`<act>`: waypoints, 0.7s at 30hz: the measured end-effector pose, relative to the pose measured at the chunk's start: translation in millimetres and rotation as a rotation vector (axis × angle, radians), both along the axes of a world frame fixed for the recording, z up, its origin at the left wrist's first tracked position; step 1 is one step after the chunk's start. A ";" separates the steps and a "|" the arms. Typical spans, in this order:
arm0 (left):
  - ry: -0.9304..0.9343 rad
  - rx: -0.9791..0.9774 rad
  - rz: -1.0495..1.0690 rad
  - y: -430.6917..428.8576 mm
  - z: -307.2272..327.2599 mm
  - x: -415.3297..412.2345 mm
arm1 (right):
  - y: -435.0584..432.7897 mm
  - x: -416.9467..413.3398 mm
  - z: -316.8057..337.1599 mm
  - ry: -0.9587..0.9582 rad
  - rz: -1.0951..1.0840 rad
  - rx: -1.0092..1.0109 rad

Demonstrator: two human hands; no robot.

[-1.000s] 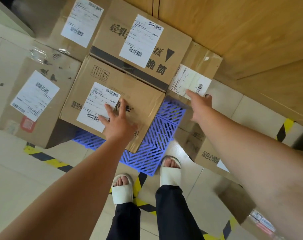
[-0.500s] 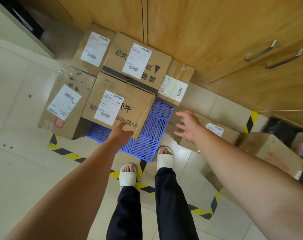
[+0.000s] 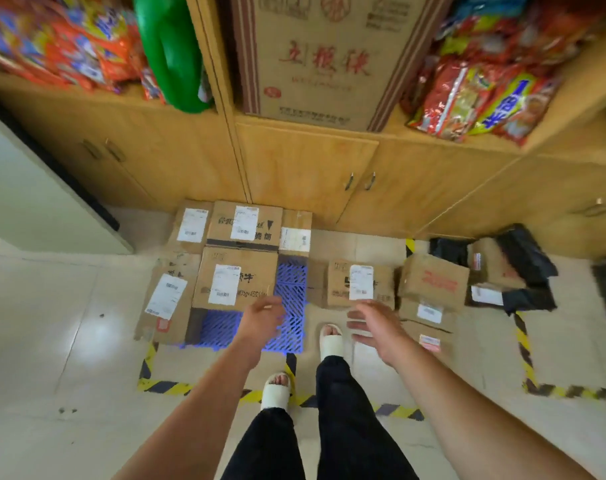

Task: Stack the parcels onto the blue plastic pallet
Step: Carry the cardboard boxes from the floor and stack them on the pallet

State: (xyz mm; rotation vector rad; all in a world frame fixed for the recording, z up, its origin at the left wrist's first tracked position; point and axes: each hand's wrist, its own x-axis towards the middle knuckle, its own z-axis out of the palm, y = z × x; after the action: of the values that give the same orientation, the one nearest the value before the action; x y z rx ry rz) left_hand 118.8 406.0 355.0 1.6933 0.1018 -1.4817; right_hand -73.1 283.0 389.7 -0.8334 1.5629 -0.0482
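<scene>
Both released, empty: left hand (image 3: 263, 317) over blue pallet (image 3: 289, 285), right hand (image 3: 374, 329) beside it

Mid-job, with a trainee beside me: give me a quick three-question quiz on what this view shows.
1. True or false: the left hand and the right hand each hold a parcel.
2. Where does the blue pallet show bare? A) its right side B) its back edge C) nowhere
3. What colour is the print on the box just right of the labelled floor parcel?
Key: 1 false; 2 A; 3 red.
</scene>
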 end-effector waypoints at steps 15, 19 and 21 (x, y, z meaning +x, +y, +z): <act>-0.074 0.021 -0.492 2.3 64.6 -228.1 | 102.2 -255.8 83.2 -0.201 -0.729 -0.170; -0.117 0.026 -0.456 -12.1 72.5 -296.2 | 103.5 -332.8 89.3 -0.199 -0.693 -0.198; -0.113 0.043 -0.421 -11.7 79.1 -333.2 | 101.3 -373.0 89.5 -0.190 -0.704 -0.187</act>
State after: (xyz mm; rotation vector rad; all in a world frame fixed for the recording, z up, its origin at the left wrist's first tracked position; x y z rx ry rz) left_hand -214.4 394.3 434.1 1.9093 -0.3036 -1.6871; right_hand -446.2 384.3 479.1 -0.3684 1.6157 -0.7686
